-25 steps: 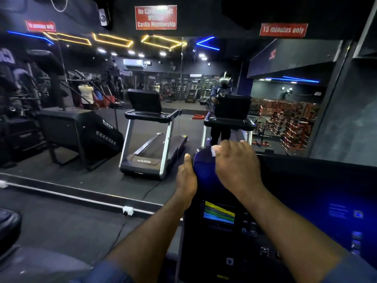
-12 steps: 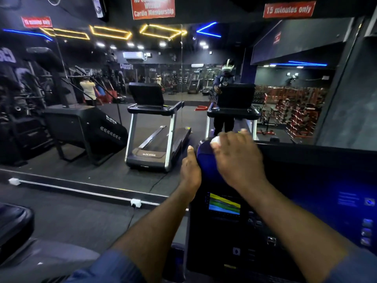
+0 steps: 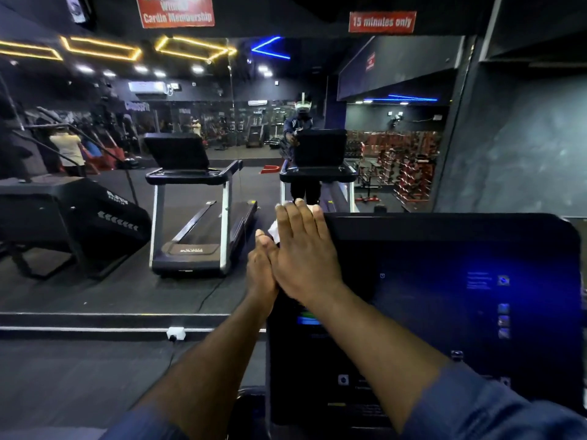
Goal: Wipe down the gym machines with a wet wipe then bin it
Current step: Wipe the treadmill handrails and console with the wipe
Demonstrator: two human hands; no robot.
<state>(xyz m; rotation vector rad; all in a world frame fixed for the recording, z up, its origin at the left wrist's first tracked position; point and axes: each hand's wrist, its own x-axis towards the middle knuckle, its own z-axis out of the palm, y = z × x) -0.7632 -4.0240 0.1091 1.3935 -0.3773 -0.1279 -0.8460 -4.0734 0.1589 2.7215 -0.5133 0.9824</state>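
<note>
The person is wiping the top left corner of the treadmill console (image 3: 444,249). The right hand (image 3: 305,249), fingers straight, is pressing the wet wipe (image 3: 275,232) flat there. The left hand (image 3: 261,271) is steadying the left edge, though its grip cannot be made out. Next the wipe likely needs sweeping across the screen; binning comes later.

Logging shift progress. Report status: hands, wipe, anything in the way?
Right hand flat, pressing wet wipe on treadmill console top-left corner. Left hand straight against console's left edge. No obstruction seen.
</note>
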